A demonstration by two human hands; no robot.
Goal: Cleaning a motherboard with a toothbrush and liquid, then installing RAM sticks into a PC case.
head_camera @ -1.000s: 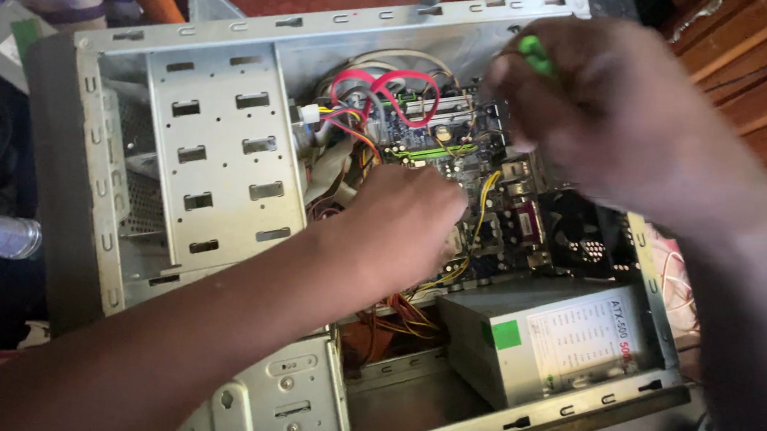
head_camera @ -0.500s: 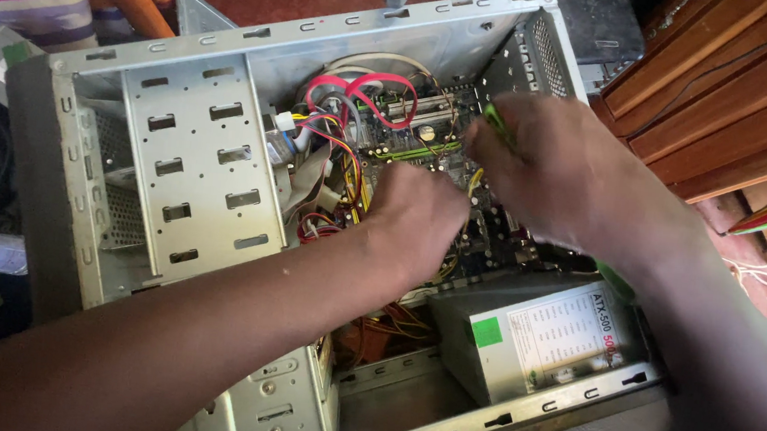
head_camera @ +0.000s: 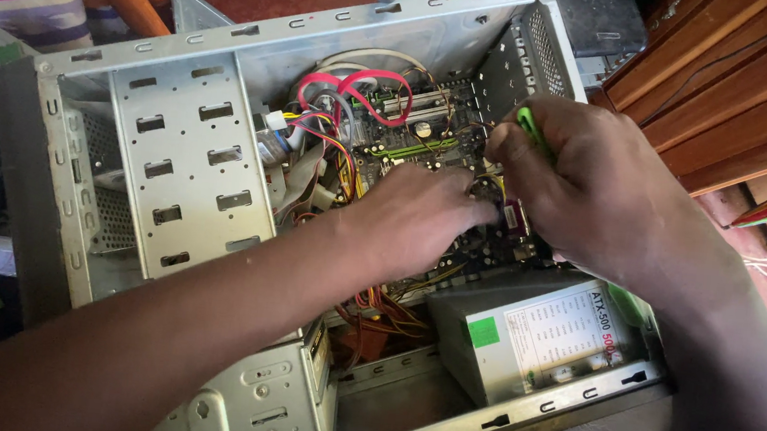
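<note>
The green-handled screwdriver (head_camera: 532, 130) is gripped in the closed right hand (head_camera: 589, 192) above the motherboard (head_camera: 413, 140), inside the open computer case (head_camera: 176, 160). The left hand (head_camera: 416, 218) is pressed, fingers together, among the components. A slipped tip could scratch the board or snag the red cables (head_camera: 358, 88).

Bare hands (head_camera: 420, 223) and forearms — no sleeves (no rings, either).

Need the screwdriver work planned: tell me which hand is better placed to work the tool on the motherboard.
Probably the right hand: its grip is closed on the green-handled tool above the motherboard. The left hand rests on the board, holding no visible tool.
</note>
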